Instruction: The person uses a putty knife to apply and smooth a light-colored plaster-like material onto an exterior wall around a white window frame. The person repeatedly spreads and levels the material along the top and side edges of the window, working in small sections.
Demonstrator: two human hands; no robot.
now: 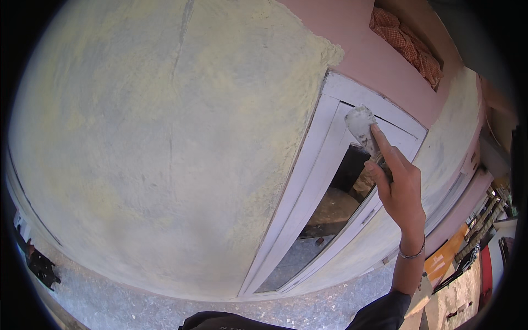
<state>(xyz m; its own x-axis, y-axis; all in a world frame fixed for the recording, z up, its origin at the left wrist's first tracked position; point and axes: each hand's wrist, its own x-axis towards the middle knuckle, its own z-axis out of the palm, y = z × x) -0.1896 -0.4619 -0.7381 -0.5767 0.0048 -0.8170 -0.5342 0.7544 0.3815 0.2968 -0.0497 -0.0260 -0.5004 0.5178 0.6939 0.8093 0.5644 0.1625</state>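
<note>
My right hand (pixel 402 190) is raised at the right of the view, with its fingers wrapped round a putty knife (pixel 361 125). The index finger lies stretched along the tool. Whitish, patchy paste coats the blade, which points up and left. Behind it stands a white frame (pixel 331 118) with a glass pane (pixel 330 212); whether the blade touches that frame I cannot tell. Left of the frame spreads a wall (pixel 165 137) smeared with pale yellow and grey-white filler. My left hand is out of view.
Pink wall (pixel 352 33) surrounds a recess above the frame, where an orange checked cloth (pixel 406 43) lies. Speckled grey floor (pixel 165 294) runs along the wall's foot. A dark object (pixel 43 269) stands at the lower left. An orange panel (pixel 440 261) and other items crowd the lower right.
</note>
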